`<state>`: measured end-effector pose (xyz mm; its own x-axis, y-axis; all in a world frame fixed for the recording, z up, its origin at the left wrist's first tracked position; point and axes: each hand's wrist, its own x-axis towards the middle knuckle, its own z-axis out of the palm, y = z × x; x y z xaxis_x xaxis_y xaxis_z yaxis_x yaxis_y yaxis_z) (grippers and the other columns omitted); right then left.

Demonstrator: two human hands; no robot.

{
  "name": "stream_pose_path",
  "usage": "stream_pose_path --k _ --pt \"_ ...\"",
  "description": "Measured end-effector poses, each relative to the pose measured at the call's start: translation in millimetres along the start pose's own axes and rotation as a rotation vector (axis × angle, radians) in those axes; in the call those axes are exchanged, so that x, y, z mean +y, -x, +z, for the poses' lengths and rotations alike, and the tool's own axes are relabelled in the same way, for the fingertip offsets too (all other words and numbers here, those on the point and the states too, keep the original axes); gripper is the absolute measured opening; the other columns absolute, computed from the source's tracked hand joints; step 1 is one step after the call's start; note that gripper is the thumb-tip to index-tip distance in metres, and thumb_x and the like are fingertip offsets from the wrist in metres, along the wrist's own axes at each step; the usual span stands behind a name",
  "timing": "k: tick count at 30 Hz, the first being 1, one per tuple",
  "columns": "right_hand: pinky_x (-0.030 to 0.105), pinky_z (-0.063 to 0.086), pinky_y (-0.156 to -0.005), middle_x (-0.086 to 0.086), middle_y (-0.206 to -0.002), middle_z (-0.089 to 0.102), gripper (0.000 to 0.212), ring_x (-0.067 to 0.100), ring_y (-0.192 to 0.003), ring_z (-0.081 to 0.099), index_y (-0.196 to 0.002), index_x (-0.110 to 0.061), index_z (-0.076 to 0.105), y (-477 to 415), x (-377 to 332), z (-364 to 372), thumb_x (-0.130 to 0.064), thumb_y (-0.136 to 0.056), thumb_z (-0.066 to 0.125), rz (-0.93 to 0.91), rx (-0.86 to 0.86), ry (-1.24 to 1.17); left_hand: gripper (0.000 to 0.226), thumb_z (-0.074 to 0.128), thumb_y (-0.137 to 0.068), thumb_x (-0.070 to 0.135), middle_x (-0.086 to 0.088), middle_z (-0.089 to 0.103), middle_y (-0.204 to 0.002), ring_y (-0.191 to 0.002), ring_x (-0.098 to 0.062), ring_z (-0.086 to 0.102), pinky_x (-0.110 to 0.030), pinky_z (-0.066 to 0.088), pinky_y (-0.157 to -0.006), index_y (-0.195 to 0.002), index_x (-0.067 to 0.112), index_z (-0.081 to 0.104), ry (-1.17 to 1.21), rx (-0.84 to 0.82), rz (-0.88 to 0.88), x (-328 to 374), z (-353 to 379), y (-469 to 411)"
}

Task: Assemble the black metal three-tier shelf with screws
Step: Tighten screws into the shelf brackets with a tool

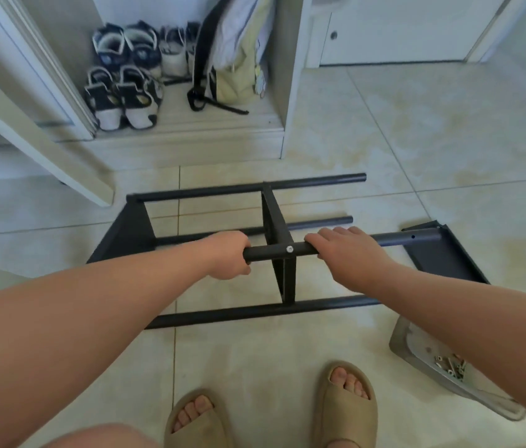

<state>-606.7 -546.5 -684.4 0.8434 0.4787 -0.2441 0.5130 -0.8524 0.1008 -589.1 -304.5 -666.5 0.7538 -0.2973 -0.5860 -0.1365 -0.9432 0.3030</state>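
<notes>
The left hand clenches the pole; the right hand seems wrapped over it. Holding it level should ease fitting the loose tier.

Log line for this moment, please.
shelf frame: on its side; left hand: grips top pole; right hand: grips top pole; middle tier: screw in; loose tier: lying at right

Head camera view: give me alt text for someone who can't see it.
A person's left-hand grip and right-hand grip curl round the top tube of a half-built black shelf frame lying on its side on a tiled floor. A loose shelf panel and a container of screws lie to the right.
</notes>
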Motion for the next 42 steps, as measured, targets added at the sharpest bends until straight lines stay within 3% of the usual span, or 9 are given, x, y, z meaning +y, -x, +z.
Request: stream_pose_path --k 8,12,16,20,24,32,38,40,42 --pt "0.039 0.034 -0.108 0.0 -0.134 0.052 0.057 0.027 -0.124 0.049 -0.145 -0.023 0.039 24.7 -11.1 -49.1 -0.005 -0.092 0.049 0.112 0.192 0.006 0.005 0.058 -0.095 0.018 -0.004 0.063 -0.101 -0.093 -0.024 0.061 -0.03 0.044 -0.074 -0.099 0.02 0.057 -0.129 0.089 -0.037 19.6 -37.4 46.6" --pt "0.037 0.032 -0.106 -0.001 -0.132 0.053 0.055 0.026 -0.121 0.049 -0.143 -0.024 0.04 27.3 -18.3 -48.3 -0.004 -0.093 0.044 0.144 0.218 -0.013 0.023 0.055 -0.095 0.014 -0.004 0.059 -0.103 -0.098 -0.026 0.06 -0.031 0.048 -0.079 -0.117 0.016 0.061 -0.195 0.143 -0.058 22.0 -35.7 54.1" --pt "0.037 0.032 -0.106 -0.001 -0.132 0.053 0.055 0.026 -0.12 0.05 -0.145 -0.024 0.039 19.3 -15.7 -39.7 -0.006 -0.094 0.047 0.14 0.241 -0.012 0.026 0.054 -0.094 0.011 -0.004 0.059 -0.109 -0.096 -0.025 0.06 -0.034 0.051 -0.082 -0.118 0.02 0.057 -0.182 0.235 -0.072 14.5 -27.1 43.5" --pt "0.038 0.033 -0.108 0.0 -0.134 0.055 0.057 0.027 -0.121 0.052 -0.147 -0.023 0.043 -2.7 -3.8 -29.2 -0.003 -0.094 0.053 0.155 0.287 -0.049 0.018 0.052 -0.097 0.013 -0.001 0.056 -0.105 -0.09 -0.022 0.057 -0.032 0.045 -0.073 -0.113 0.021 0.054 -0.144 0.298 -0.046 2.6 -28.1 19.0" --pt "0.039 0.034 -0.108 0.0 -0.131 0.061 0.055 0.028 -0.12 0.055 -0.144 -0.024 0.048 -33.3 7.0 -14.9 -0.004 -0.094 0.056 0.222 0.31 -0.095 0.009 0.049 -0.099 0.015 -0.002 0.055 -0.104 -0.09 -0.023 0.056 -0.036 0.044 -0.075 -0.104 0.022 0.05 -0.137 0.341 -0.03 -6.5 -31.2 -9.5" --pt "0.045 0.033 -0.109 0.005 -0.125 0.066 0.042 0.033 -0.117 0.058 -0.133 -0.019 0.061 -76.7 13.5 10.7 -0.003 -0.095 0.058 0.275 0.414 -0.255 0.016 0.045 -0.102 0.022 -0.001 0.054 -0.109 -0.099 -0.025 0.051 -0.039 0.034 -0.081 -0.117 0.023 0.051 -0.171 0.454 -0.048 -27.1 -28.0 -48.6" --pt "0.046 0.007 -0.126 0.003 -0.163 0.033 0.051 0.025 -0.154 0.02 -0.155 -0.021 0.037 -55.1 8.7 -4.3 -0.029 -0.106 0.049 0.235 0.25 -0.325 0.029 0.05 -0.101 0.03 -0.003 0.055 -0.122 -0.109 -0.026 0.05 -0.039 0.038 -0.09 -0.128 0.021 0.051 -0.147 0.516 -0.041 -24.9 -21.7 -38.8" --pt "0.044 0.015 -0.124 0.004 -0.161 0.035 0.051 0.026 -0.152 0.025 -0.153 -0.019 0.04 -35.2 0.0 -13.8 -0.031 -0.105 0.05 0.191 0.263 -0.356 0.029 0.052 -0.099 0.03 -0.003 0.053 -0.124 -0.113 -0.026 0.048 -0.04 0.04 -0.093 -0.126 0.02 0.052 -0.183 0.621 0.041 -16.3 -20.1 -27.6" --pt "0.042 0.033 -0.114 0.002 -0.148 0.049 0.043 0.026 -0.137 0.045 -0.145 -0.019 0.049 -12.2 -9.7 -19.5 -0.034 -0.104 0.05 0.153 0.201 -0.408 0.019 0.049 -0.1 0.033 0.0 0.057 -0.115 -0.106 -0.023 0.051 -0.037 0.042 -0.087 -0.113 0.019 0.055 -0.169 0.657 0.128 -2.9 -17.3 -14.1"
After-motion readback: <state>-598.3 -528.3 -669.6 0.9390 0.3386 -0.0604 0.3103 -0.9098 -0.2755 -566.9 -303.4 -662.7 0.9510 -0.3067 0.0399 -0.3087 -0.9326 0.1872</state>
